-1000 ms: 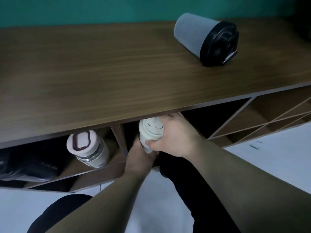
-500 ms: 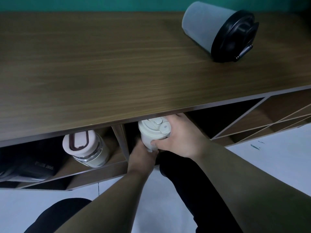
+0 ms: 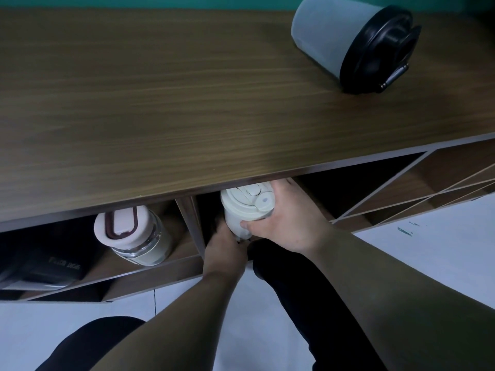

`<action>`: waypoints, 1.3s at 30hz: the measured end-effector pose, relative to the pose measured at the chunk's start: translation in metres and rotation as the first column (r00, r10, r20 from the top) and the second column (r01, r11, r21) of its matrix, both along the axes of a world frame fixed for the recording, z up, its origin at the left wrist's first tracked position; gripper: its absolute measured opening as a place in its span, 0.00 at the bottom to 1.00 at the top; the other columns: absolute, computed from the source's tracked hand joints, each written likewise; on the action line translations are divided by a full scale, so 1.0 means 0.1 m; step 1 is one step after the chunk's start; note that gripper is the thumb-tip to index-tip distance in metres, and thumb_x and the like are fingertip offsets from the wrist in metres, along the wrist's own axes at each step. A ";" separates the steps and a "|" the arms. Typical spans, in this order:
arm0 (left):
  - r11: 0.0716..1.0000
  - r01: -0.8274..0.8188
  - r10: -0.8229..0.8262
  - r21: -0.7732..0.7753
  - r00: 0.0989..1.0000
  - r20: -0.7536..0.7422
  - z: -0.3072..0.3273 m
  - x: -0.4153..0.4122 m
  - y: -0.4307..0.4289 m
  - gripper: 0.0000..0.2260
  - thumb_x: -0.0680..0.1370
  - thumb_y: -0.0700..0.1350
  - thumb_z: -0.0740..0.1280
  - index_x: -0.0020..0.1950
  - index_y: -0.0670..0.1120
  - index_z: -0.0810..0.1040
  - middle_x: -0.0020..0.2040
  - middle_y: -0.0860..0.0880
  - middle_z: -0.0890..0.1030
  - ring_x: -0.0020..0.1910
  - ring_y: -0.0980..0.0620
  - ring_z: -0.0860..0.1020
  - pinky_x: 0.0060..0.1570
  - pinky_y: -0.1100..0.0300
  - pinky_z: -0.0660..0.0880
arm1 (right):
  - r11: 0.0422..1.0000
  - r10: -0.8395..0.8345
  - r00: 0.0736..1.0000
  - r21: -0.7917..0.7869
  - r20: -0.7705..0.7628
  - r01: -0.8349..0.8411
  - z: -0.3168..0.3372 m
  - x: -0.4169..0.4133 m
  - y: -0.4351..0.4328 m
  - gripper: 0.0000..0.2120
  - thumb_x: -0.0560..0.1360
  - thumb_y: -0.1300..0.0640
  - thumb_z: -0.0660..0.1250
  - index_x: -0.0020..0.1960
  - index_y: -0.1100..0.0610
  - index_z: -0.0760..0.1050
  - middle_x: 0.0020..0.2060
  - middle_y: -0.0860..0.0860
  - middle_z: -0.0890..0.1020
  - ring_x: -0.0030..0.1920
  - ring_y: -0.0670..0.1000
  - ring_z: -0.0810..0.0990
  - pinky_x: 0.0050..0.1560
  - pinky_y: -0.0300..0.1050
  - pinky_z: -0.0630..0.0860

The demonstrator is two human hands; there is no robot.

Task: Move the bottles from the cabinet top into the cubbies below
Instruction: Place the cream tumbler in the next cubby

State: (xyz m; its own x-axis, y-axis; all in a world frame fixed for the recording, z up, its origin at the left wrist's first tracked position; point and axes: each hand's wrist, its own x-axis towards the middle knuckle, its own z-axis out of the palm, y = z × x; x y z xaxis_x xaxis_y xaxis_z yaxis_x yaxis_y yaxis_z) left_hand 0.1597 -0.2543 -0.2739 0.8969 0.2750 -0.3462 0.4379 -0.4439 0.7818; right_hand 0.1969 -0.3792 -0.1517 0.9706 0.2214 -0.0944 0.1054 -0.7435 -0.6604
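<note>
A cream bottle with a flip lid (image 3: 246, 207) stands at the mouth of the middle cubby, just under the cabinet top's front edge. My right hand (image 3: 289, 220) wraps its right side and my left hand (image 3: 225, 245) holds it from below; its lower body is hidden by my hands. A grey bottle with a black lid (image 3: 351, 41) stands on the wooden cabinet top (image 3: 174, 103) at the far right. A glass bottle with a pink lid and maroon handle (image 3: 134, 236) stands in the cubby to the left.
A dark boxy item (image 3: 51, 266) lies in the far-left cubby. Diagonal-walled cubbies (image 3: 428, 188) open to the right. A vertical divider (image 3: 190, 220) separates the two bottles below. White floor and my dark-trousered legs are beneath.
The cream bottle and both hands have shifted slightly deeper under the cabinet's edge. The view has tilted, so the grey bottle sits higher and further right in frame.
</note>
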 end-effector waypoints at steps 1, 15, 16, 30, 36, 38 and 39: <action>1.000 0.000 0.000 0.003 1.000 0.000 0.00 0.00 0.00 0.22 0.75 0.47 0.74 0.65 0.47 0.70 0.60 0.44 0.83 0.59 0.39 0.80 0.57 0.48 0.77 | 1.000 -0.019 1.000 0.009 -0.008 0.019 -0.01 0.00 0.00 0.39 0.61 0.46 0.81 0.68 0.44 0.68 0.61 0.43 0.75 0.66 0.45 0.74 0.61 0.36 0.67; 0.998 0.045 -0.044 -0.033 0.998 0.045 0.06 0.01 -0.01 0.22 0.76 0.46 0.71 0.69 0.50 0.71 0.61 0.49 0.83 0.59 0.44 0.81 0.56 0.55 0.76 | 0.967 -0.213 0.977 0.144 0.012 0.209 -0.17 -0.14 0.09 0.36 0.57 0.45 0.81 0.59 0.46 0.67 0.56 0.43 0.77 0.61 0.45 0.77 0.57 0.39 0.74; 0.998 0.047 -0.046 -0.035 0.998 0.045 0.05 0.01 -0.01 0.22 0.75 0.47 0.71 0.69 0.51 0.71 0.61 0.49 0.83 0.59 0.45 0.81 0.57 0.53 0.77 | 0.966 -0.215 0.977 0.151 0.012 0.211 -0.19 -0.14 0.09 0.38 0.56 0.44 0.80 0.60 0.47 0.67 0.57 0.43 0.77 0.61 0.46 0.77 0.59 0.42 0.76; 0.996 0.089 -0.088 -0.025 0.995 0.053 0.00 0.02 0.02 0.22 0.76 0.47 0.69 0.70 0.53 0.72 0.62 0.51 0.82 0.59 0.48 0.81 0.56 0.58 0.74 | 0.959 -0.240 0.971 0.160 0.018 0.234 -0.22 -0.16 0.09 0.38 0.57 0.45 0.82 0.61 0.46 0.67 0.57 0.44 0.77 0.61 0.46 0.77 0.60 0.45 0.77; 0.992 0.108 -0.103 -0.063 0.991 0.083 0.04 0.01 0.03 0.25 0.76 0.49 0.71 0.71 0.54 0.69 0.64 0.54 0.81 0.61 0.51 0.79 0.58 0.59 0.73 | 0.956 -0.229 0.973 0.179 -0.035 0.231 -0.15 -0.18 0.07 0.38 0.56 0.46 0.82 0.60 0.41 0.67 0.57 0.40 0.76 0.61 0.44 0.77 0.61 0.46 0.77; 0.987 0.114 -0.103 -0.113 0.990 0.097 0.10 -0.02 0.04 0.28 0.75 0.48 0.74 0.73 0.55 0.68 0.61 0.59 0.79 0.60 0.57 0.77 0.58 0.61 0.71 | 0.961 -0.226 0.972 0.150 -0.058 0.232 -0.16 -0.20 0.03 0.44 0.54 0.44 0.82 0.65 0.42 0.66 0.60 0.41 0.75 0.64 0.45 0.76 0.65 0.49 0.76; 0.984 0.114 -0.102 -0.135 0.990 0.096 0.13 -0.03 0.04 0.30 0.74 0.48 0.75 0.74 0.55 0.67 0.61 0.61 0.78 0.60 0.59 0.76 0.58 0.62 0.70 | 0.963 -0.229 0.971 0.127 -0.070 0.236 -0.16 -0.22 0.01 0.49 0.53 0.42 0.82 0.70 0.43 0.64 0.62 0.41 0.75 0.66 0.45 0.75 0.67 0.50 0.75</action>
State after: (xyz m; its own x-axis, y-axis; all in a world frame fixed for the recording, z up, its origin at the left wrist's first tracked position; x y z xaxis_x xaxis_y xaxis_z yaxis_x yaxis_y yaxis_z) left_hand 0.1563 -0.2500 -0.2605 0.9475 0.1295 -0.2923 0.3196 -0.3681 0.8731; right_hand 0.1752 -0.3780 -0.1672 0.9911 0.0046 -0.1333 -0.0986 -0.6476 -0.7555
